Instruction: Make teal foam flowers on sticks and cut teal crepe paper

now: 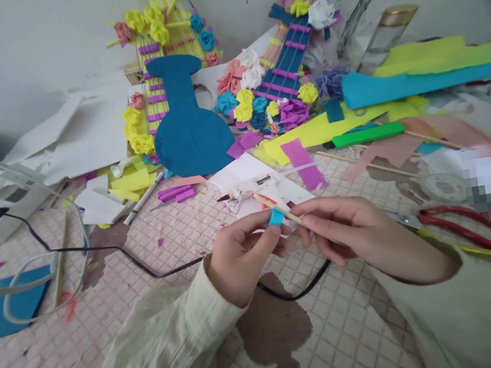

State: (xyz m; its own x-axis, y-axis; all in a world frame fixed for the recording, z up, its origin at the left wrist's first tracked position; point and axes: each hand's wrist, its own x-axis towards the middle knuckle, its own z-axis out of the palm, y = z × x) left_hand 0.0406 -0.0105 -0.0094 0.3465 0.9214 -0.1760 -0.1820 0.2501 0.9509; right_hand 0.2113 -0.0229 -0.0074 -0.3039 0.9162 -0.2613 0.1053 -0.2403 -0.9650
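Note:
Between the thumb and finger of my left hand (246,251) is a small strip of light blue paper (276,217), lying against a thin wooden stick (293,218). My right hand (352,227) pinches the stick's near end. Just beyond both hands, a white glue gun (247,192) rests on a sheet of white paper (237,172). A dark blue guitar-shaped cutout (193,133) leans against a yellow paper guitar (154,93) behind. Short purple paper rolls (178,193) lie to the left of the glue gun.
A black cable (135,263) crosses the table towards my hands. Red-handled scissors (465,223) and a green cutter (366,134) lie on the right. At the back stands a blue guitar with paper flowers (286,68), near a glass jar (389,36).

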